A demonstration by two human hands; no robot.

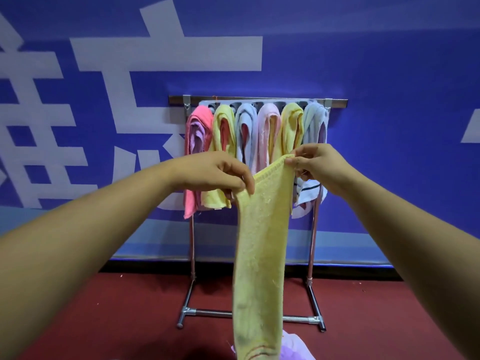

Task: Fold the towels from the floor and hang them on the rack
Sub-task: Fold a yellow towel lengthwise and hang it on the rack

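Red floor (104, 320) fills the bottom of the picture, and a black strip (155, 267) runs where it meets the wall. The blue wall (389, 74) fills the top and both sides. It has big white letters (166, 55) on the upper left and a lighter blue band (155, 240) low down. A metal rack (257, 100) stands on the floor in the middle, close to the wall. Its top bar is near the middle of the picture and its feet are lower down. Six hanging towels (245, 120) sit side by side on it: pink, yellow, blue, pale pink, yellow and pale blue. A striped white towel (309, 190) peeks out low on the right side of the rack. Two bare arms reach in from the lower left and lower right. The left hand (215, 172) pinches one top corner of a yellow towel (259, 242). The right hand (314, 162) pinches the other top corner, a bit higher up. The hands are near each other but do not touch. The yellow towel hangs long and thin in front of the rack, down to the bottom edge of the picture. It hides the middle of the rack's low bar and the ends of some hanging towels. A purple cloth (293, 346) lies at the very bottom, just right of the towel's low end.
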